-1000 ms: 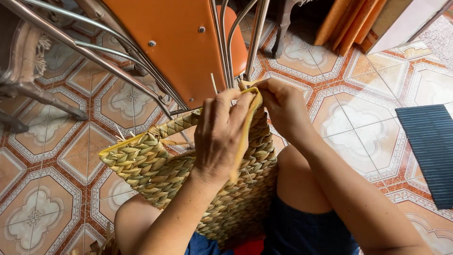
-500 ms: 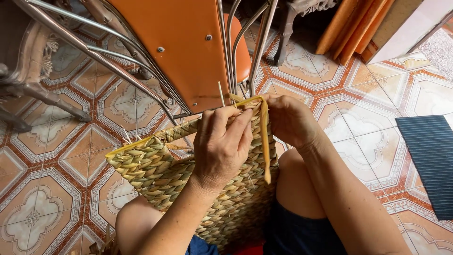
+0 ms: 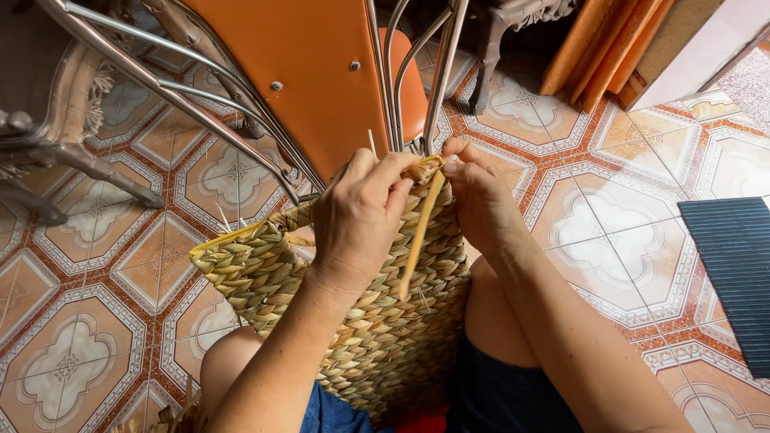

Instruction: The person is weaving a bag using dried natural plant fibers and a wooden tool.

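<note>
Head camera is looking down at two bare hands that are working on a flat woven panel of green-tan braided straw point(image 3: 377, 321), which is lying over the person's knees. The left hand point(image 3: 361, 216) is resting on the upper edge of the panel, its fingers curled together and pressing on the weave. Just beside it, the right hand point(image 3: 481, 200) is closing its thumb and fingertips on the top end of a long pale yellow straw strip point(image 3: 421, 228). This strip is hanging down between the two hands and is lying against the panel. A thin pale stalk point(image 3: 372, 143) is sticking up just above the left hand. Beyond both hands an orange chair seat with shiny metal legs point(image 3: 321, 72) is standing on the patterned orange and cream tiled floor point(image 3: 609, 232). Well apart to the right of the right hand, a dark ribbed mat point(image 3: 734, 265) is lying on the floor.
</note>
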